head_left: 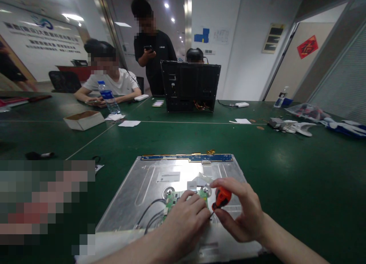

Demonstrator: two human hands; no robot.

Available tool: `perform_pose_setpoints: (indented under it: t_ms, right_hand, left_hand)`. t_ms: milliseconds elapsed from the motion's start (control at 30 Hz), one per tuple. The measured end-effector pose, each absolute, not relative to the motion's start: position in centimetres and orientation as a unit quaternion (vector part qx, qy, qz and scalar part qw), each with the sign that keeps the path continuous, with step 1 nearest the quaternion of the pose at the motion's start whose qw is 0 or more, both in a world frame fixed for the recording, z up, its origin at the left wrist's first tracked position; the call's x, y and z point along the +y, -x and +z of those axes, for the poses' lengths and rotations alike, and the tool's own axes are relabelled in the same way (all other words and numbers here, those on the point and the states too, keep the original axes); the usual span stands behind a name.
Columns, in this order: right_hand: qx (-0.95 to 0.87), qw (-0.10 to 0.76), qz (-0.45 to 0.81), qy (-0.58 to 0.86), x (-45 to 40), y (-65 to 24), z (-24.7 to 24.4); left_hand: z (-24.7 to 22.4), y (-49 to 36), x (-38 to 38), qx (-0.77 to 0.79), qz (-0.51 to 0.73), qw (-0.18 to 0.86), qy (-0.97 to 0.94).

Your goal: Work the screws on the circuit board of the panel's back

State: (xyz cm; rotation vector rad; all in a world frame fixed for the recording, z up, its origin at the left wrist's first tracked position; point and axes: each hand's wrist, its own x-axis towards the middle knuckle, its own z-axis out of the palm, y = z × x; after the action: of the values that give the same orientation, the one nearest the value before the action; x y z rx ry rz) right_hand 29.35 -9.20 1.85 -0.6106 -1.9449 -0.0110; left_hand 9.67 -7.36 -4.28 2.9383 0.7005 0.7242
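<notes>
A flat metal display panel (122,203) lies in front of me, with a green circuit board (172,198) on its back. My left hand (190,214) rests over this board, fingers bent down and close together; its fingertips and whatever is under them are hidden. In my right hand (243,208) is a screwdriver (223,197) with an orange and black handle, held between thumb and fingers. The screwdriver tilts, its thin shaft pointing down beside my left hand at the board's right side. Dark cables (150,212) run from the board's left side.
A blue circuit strip (171,157) runs along the panel's far edge. Farther back stand an open white box (84,120), a water bottle (110,98) and a black monitor casing (190,86). Plastic bags (307,113) lie at right. Several people are across the green table (288,172).
</notes>
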Motion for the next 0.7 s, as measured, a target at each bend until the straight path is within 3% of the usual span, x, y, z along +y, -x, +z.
perform_pose_setpoints:
  t_ms: [433,700]
  right_hand:
    - [-0.804,0.535,-0.014,0.261,-8.9,-29.0,1.0]
    - [-0.807,0.530,-0.019,0.259,-8.7,-29.0,0.8]
  left_hand:
    - [-3.6,-9.7,-7.5,0.246,0.225,0.097,-0.938]
    - [-3.4,-9.5,-7.5,0.246,0.214,0.094,-0.941]
